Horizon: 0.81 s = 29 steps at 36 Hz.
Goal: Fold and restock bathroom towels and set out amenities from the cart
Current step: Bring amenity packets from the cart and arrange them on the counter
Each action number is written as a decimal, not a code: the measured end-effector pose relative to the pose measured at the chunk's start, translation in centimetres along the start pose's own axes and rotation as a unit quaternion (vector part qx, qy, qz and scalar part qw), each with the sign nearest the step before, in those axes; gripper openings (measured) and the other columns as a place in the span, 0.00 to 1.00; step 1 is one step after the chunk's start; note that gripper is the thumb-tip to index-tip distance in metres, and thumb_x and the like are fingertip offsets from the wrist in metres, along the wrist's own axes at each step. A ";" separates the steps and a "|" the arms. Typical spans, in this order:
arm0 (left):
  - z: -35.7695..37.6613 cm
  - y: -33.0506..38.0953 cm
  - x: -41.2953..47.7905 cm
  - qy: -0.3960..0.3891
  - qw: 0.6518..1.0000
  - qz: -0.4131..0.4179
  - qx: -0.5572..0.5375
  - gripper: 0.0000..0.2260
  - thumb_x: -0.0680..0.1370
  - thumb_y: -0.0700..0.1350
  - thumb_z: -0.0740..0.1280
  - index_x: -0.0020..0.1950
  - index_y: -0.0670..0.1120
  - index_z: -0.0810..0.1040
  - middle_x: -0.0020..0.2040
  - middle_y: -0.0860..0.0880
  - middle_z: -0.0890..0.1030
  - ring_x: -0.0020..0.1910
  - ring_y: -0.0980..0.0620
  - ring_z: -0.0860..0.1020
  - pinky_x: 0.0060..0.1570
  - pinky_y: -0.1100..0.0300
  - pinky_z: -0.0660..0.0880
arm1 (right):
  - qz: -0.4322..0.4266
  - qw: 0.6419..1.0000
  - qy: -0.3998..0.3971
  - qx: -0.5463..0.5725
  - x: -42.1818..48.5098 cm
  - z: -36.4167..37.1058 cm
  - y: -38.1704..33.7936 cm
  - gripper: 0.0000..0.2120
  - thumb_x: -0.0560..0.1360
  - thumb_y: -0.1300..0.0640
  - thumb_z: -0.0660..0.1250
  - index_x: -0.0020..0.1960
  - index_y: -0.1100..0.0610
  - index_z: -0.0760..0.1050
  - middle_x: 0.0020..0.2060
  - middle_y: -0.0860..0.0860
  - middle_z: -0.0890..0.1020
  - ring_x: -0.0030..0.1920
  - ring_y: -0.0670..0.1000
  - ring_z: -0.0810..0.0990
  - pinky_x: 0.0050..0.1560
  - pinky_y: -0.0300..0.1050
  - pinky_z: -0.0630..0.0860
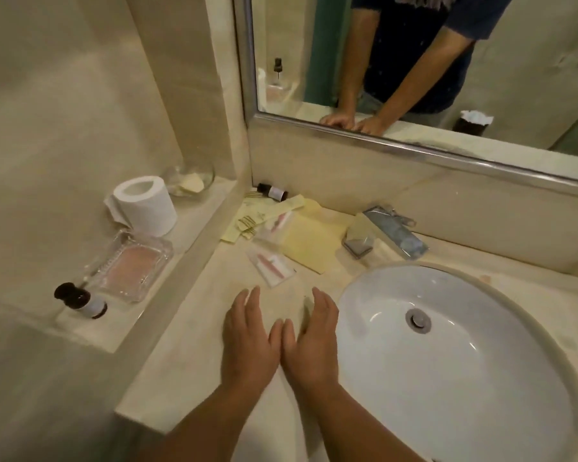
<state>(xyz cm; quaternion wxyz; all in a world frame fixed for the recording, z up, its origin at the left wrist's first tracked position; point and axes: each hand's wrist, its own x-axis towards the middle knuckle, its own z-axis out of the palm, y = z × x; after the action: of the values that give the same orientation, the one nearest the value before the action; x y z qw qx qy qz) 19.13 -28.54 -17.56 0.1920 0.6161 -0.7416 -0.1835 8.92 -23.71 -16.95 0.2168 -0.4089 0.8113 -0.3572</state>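
Fingers [254, 300] straight and relaxed on your left hand [247, 338] and right hand [314, 341], flat on the counter [187, 328], gripping nothing. Amenity packets [271, 266] lie scattered just beyond them. Lift one at a time and square them neatly.

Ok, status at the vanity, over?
Left grip and right grip open over counter, empty. Amenity packets loose ahead, left of faucet. No towels in view.

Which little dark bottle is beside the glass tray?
The dark bottle on the left ledge, by the glass tray; the other bottle lies under the mirror.
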 end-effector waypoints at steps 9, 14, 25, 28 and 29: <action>1.9 1.9 9.5 -0.009 0.996 -0.011 0.087 0.34 0.79 0.68 0.58 0.81 0.53 0.62 0.81 0.51 0.63 0.74 0.47 0.64 0.68 0.47 0.66 | 0.031 0.996 0.037 -0.071 10.4 1.7 -1.5 0.30 0.84 0.49 0.57 0.83 0.47 0.50 0.81 0.45 0.54 0.73 0.49 0.70 0.66 0.46 0.73; 2.8 2.1 12.1 -0.009 0.992 0.019 0.128 0.27 0.81 0.64 0.57 0.75 0.54 0.72 0.77 0.52 0.71 0.70 0.47 0.67 0.63 0.48 0.69 | 0.047 0.992 0.067 -0.095 13.6 2.2 -1.9 0.21 0.85 0.50 0.56 0.78 0.51 0.68 0.76 0.46 0.68 0.68 0.49 0.75 0.65 0.41 0.71; 3.7 1.2 12.0 0.086 0.990 0.111 0.016 0.04 0.79 0.43 0.68 0.50 0.47 0.82 0.49 0.49 0.80 0.47 0.48 0.73 0.46 0.50 0.77 | 0.067 0.992 0.100 -0.045 14.7 2.3 -2.3 0.10 0.85 0.52 0.57 0.44 0.49 0.65 0.44 0.46 0.72 0.39 0.44 0.71 0.40 0.45 0.67; 3.5 1.0 11.7 0.068 0.995 0.065 -0.032 0.01 0.75 0.42 0.69 0.45 0.48 0.79 0.44 0.51 0.78 0.43 0.49 0.72 0.42 0.51 0.76 | 0.078 0.991 0.105 0.020 14.2 1.3 -2.5 0.10 0.85 0.54 0.57 0.45 0.51 0.65 0.42 0.48 0.74 0.40 0.46 0.72 0.39 0.42 0.68; 3.1 1.3 11.5 0.061 0.996 0.041 -0.053 0.03 0.74 0.42 0.70 0.43 0.48 0.78 0.42 0.52 0.77 0.42 0.50 0.71 0.40 0.53 0.75 | 0.089 0.991 0.094 0.043 14.1 0.7 -2.6 0.10 0.85 0.54 0.56 0.46 0.52 0.66 0.42 0.49 0.75 0.41 0.47 0.73 0.39 0.41 0.69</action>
<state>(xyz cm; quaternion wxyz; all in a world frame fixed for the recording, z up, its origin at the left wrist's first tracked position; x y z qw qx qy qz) 14.56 -39.51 -18.91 0.2767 0.5845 -0.7421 -0.1764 2.59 -36.61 -16.30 0.1878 -0.2899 0.8450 -0.4084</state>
